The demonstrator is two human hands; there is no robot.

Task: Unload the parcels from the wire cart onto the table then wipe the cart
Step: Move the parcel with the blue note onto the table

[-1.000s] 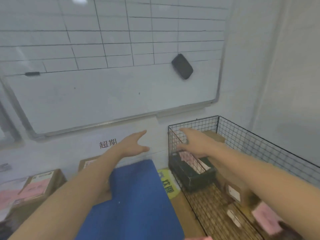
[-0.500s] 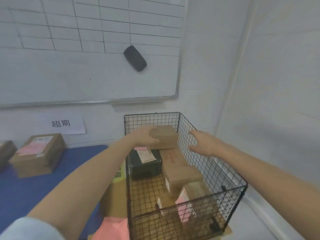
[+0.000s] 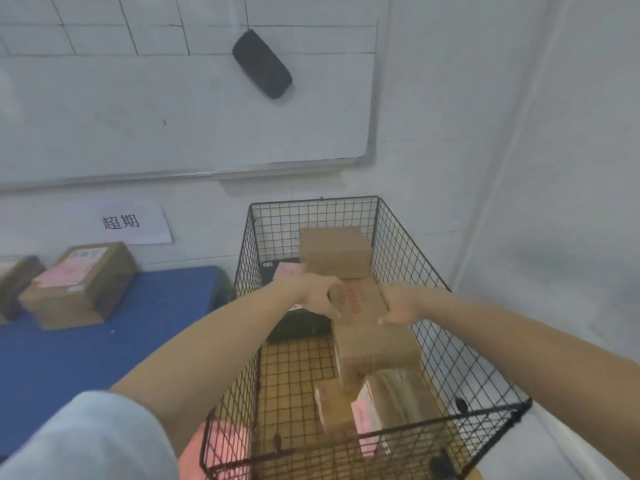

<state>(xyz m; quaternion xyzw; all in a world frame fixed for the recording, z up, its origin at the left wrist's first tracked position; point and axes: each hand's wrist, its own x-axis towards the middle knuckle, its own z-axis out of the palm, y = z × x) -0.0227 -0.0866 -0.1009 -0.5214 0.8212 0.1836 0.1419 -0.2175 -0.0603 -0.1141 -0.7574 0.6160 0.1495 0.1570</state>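
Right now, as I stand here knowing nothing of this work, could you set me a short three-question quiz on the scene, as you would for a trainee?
1. True or false: the cart holds several boxes.
2. The left hand and right hand are on: A) the eraser, B) the red-printed box, C) the whiteboard.
3. What colour is the table?

Key: 1 true; 2 B; 3 blue.
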